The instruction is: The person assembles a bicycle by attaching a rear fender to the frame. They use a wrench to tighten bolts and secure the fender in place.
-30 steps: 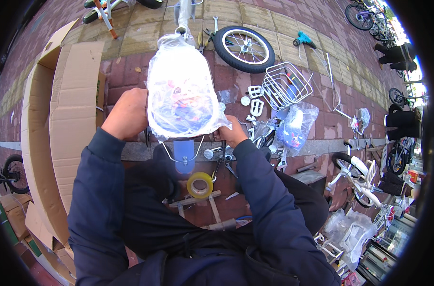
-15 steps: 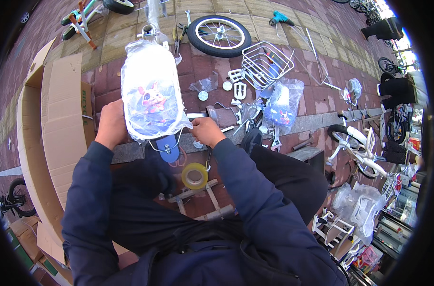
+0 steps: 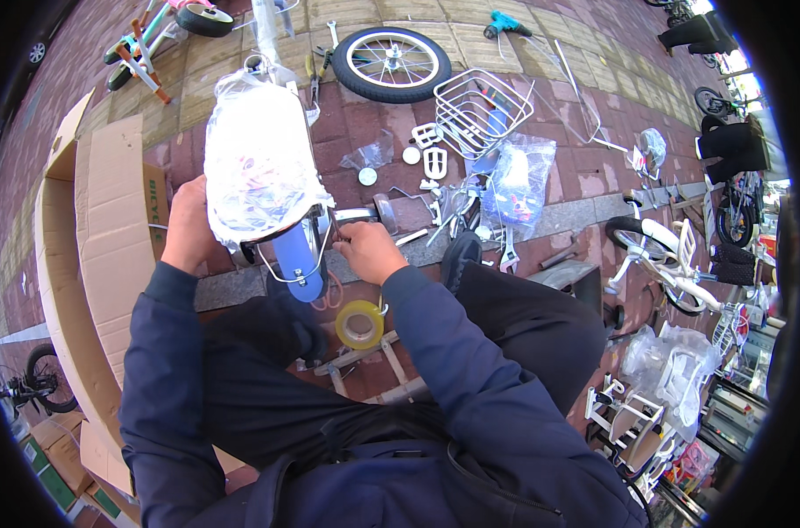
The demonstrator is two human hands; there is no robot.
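Note:
A rounded white panel point(image 3: 257, 150) in clear plastic film, its cartoon print faint under glare, stands between my hands. Below its lower edge juts a blue bicycle mudguard point(image 3: 298, 264) with a thin wire stay looped around it. My left hand point(image 3: 189, 226) is closed on the panel's left edge, with the fingertips hidden behind it. At the lower right edge, my right hand point(image 3: 371, 250) is closed in a pinch beside the mudguard. What sits between those fingertips is too small to make out. A roll of yellow tape point(image 3: 360, 325) lies below, between my legs.
A long opened cardboard box point(image 3: 109, 255) stands along my left. Ahead lie a spoked wheel point(image 3: 392, 64), a wire basket point(image 3: 483, 113), white pedals point(image 3: 435, 163) and a teal power drill point(image 3: 507, 25). An adjustable wrench point(image 3: 509, 253) rests near my right foot. A small white bicycle point(image 3: 664, 264) lies at right.
The wrapped panel has shifted left and tipped, showing more of the blue mudguard and less of the print. My left hand moved left with it; my right hand shifted slightly left and down.

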